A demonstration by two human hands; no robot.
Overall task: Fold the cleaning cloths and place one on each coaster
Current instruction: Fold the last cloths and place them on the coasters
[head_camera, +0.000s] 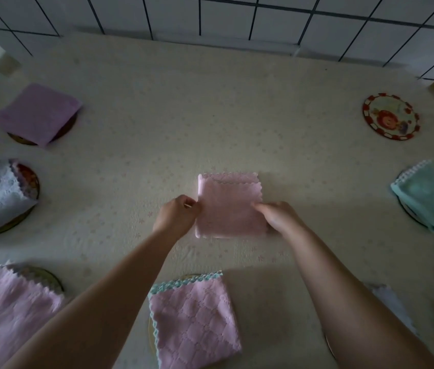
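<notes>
- A folded pink cloth [228, 206] lies mid-tabletop [303, 155].
- The left hand [177, 215] pinches its left edge.
- The right hand [279, 215] grips its right edge.
- One bare coaster [390, 116] sits far right.

Table [237, 102], cream floral covering.
Laid directly on it: folded pink cloth [230, 209], centre; bare patterned coaster [391, 116], far right; cloth-covered coasters along both sides.
</notes>
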